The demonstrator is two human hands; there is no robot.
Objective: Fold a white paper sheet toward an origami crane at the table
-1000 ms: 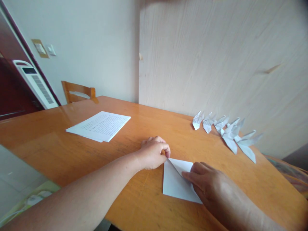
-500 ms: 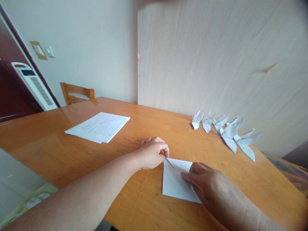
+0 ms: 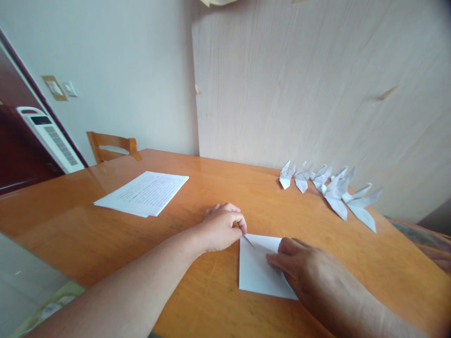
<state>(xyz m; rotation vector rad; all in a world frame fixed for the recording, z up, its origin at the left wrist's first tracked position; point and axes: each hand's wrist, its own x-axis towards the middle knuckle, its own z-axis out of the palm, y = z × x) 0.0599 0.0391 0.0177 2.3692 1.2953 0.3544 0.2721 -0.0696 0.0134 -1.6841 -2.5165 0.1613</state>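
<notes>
A square piece of white paper [image 3: 260, 274] lies on the wooden table in front of me, with a short slanted fold line near its far left corner. My left hand [image 3: 223, 225] pinches that corner between thumb and index finger, the other fingers curled. On the right side of the paper, my right hand [image 3: 299, 263] has its thumb on top and its fingers bent around the far right edge; the fingertips are partly hidden. Farther back on the right stand several folded paper cranes [image 3: 334, 190] in a row.
A stack of handwritten sheets [image 3: 144, 192] lies on the left of the wooden table [image 3: 197, 180]. Behind the table are a wooden chair [image 3: 112, 142] and a pale wood panel [image 3: 282, 94]. A white heater-like appliance [image 3: 52, 138] stands at the far left.
My view has shifted slightly, so the wall and chair sit a little lower in it. Both hands keep nearly the same hold on the paper.
</notes>
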